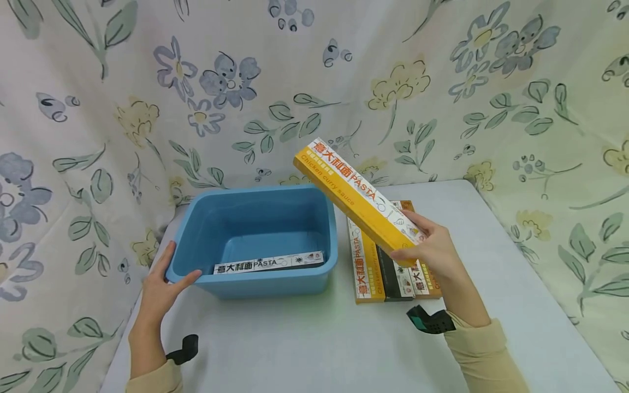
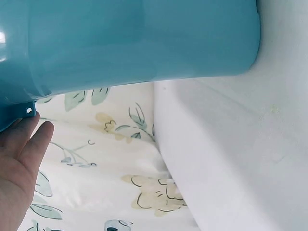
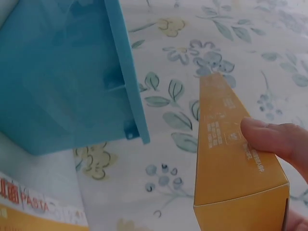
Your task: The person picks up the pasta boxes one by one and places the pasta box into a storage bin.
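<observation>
A blue plastic bin (image 1: 275,286) stands on the left of the table. My left hand (image 1: 159,289) holds its near left corner, the thumb on the rim and the fingers along the left side. In the left wrist view, the fingertips (image 2: 45,130) touch the rim from outside. Inside the bin, a black-and-white pasta box (image 1: 267,263) lies along the near wall. My right hand (image 1: 432,245) grips one end of a yellow chicken curry pasta box (image 1: 354,196), raised and tilted, its far end near the bin's right rim. In the right wrist view, the thumb (image 3: 264,137) presses the box's side.
On the table, right of the bin and under the raised box, several pasta boxes lie side by side: a yellow one (image 1: 371,273), a black one (image 1: 395,278) and an orange-brown one (image 1: 427,281). Flower-patterned cloth (image 1: 344,82) hangs behind the white table (image 1: 304,349).
</observation>
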### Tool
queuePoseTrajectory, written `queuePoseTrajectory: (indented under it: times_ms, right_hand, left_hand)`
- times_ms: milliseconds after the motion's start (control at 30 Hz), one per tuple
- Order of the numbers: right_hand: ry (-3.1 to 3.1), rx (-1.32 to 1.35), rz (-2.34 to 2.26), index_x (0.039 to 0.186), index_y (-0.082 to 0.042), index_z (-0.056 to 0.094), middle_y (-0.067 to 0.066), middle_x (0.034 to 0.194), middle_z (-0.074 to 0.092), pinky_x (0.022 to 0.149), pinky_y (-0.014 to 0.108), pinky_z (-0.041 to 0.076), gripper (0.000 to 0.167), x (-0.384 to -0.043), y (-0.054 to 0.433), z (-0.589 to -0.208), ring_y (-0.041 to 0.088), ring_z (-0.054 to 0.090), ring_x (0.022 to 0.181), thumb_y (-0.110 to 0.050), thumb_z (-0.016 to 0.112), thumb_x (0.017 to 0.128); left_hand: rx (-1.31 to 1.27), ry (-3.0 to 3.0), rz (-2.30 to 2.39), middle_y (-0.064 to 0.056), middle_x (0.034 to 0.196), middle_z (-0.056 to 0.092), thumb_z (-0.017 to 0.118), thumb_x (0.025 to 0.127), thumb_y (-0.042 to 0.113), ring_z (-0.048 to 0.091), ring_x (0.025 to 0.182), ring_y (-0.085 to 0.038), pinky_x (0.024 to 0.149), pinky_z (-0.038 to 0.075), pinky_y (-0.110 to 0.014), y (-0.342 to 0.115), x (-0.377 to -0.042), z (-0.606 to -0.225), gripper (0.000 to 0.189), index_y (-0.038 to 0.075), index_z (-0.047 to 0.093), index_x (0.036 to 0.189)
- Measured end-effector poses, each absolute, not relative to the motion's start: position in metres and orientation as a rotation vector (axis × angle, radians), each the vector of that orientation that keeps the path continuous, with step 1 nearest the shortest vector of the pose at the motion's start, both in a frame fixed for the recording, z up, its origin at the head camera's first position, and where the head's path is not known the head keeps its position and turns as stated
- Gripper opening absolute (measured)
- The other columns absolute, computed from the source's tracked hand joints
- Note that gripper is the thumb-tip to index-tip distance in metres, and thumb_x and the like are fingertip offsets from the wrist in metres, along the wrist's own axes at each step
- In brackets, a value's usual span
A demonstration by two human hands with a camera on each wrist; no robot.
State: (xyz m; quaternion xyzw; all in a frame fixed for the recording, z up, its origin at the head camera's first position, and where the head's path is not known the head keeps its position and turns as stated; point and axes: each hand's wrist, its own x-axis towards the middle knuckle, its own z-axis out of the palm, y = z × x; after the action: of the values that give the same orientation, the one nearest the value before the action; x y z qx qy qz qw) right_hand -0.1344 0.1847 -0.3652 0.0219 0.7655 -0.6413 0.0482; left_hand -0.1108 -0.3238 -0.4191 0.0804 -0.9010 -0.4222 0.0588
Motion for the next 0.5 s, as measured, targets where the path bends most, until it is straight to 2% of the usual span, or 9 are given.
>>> queuePoseTrajectory:
  times_ms: [267, 500]
  right_hand:
    - [2.304, -0.060, -1.941, 0.147, -0.002, 0.041, 0.021, 0.135, 0.041, 0.077, 0.022, 0.053, 0.092, -0.155, 0.161, -0.364, 0.030, 0.045, 0.106, 0.011, 0.079, 0.064]
    - [2.274, -0.162, -1.925, 0.143, -0.001, 0.046, 0.020, 0.131, 0.048, 0.077, 0.022, 0.052, 0.089, -0.173, 0.137, -0.360, 0.028, 0.048, 0.103, 0.010, 0.081, 0.062]
  left_hand:
    - [0.233, -2.752, -1.248, -0.021, 0.160, 0.012, 0.073, 0.086, 0.034, 0.021, 0.138, -0.053, 0.099, 0.030, -0.071, -0.324, -0.112, -0.418, 0.096, 0.018, 0.010, 0.157]
    - [0.239, -2.749, -1.252, -0.018, 0.160, 0.011, 0.073, 0.086, 0.036, 0.020, 0.139, -0.053, 0.100, 0.030, -0.070, -0.325, -0.110, -0.417, 0.096, 0.020, 0.010, 0.157]
